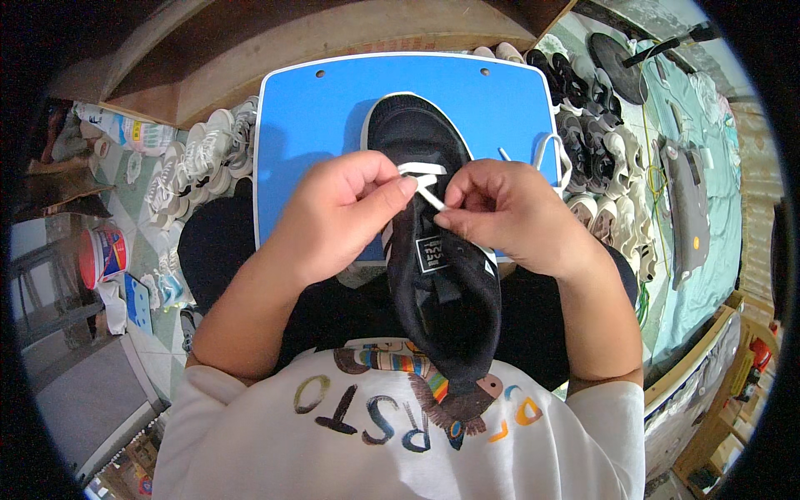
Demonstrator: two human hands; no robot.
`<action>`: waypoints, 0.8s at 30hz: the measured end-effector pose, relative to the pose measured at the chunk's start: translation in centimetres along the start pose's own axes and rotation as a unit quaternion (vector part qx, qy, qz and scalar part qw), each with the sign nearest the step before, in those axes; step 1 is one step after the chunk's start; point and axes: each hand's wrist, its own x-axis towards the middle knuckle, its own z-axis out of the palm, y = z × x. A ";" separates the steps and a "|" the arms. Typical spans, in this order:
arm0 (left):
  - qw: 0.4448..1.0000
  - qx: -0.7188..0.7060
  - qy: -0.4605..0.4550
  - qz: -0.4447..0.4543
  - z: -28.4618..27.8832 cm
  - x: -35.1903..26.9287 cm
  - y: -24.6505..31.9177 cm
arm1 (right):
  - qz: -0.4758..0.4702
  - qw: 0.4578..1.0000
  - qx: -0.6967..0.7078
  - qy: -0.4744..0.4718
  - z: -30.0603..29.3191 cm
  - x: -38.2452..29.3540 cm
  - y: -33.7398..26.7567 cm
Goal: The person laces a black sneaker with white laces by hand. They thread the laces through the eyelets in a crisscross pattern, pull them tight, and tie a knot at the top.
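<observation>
A black shoe [415, 131] lies with its toe on a blue table [300, 112] and its heel against my shirt. White shoelace [422, 169] crosses the lower end of its eyelet area. My left hand [350, 206] pinches the lace between thumb and index finger at the shoe's left side. On the other side, my right hand [500, 209] grips another stretch of the lace with thumb and bent fingers. A loose loop of the lace hangs over the table's right edge. The tongue label [432, 253] bears writing.
Several pale sneakers [209, 147] stand on the floor left of the table. More shoes [594, 150] line its right side. A wooden cabinet [250, 69] rises behind. A red bucket [103, 256] sits far left, and a green bed cover [706, 206] with a grey pillow [686, 215] lies far right.
</observation>
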 end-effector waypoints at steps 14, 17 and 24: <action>0.996 -0.064 0.011 0.059 0.7 0.0 -1.5 | 0.025 0.985 0.162 -0.059 -0.8 1.0 0.0; 0.990 -0.117 0.016 0.072 0.9 0.0 -1.8 | -0.017 0.968 0.249 0.004 -0.1 1.1 1.3; 0.981 -0.171 0.034 0.079 1.0 0.5 -2.6 | -0.003 0.900 0.435 0.028 0.0 1.3 1.7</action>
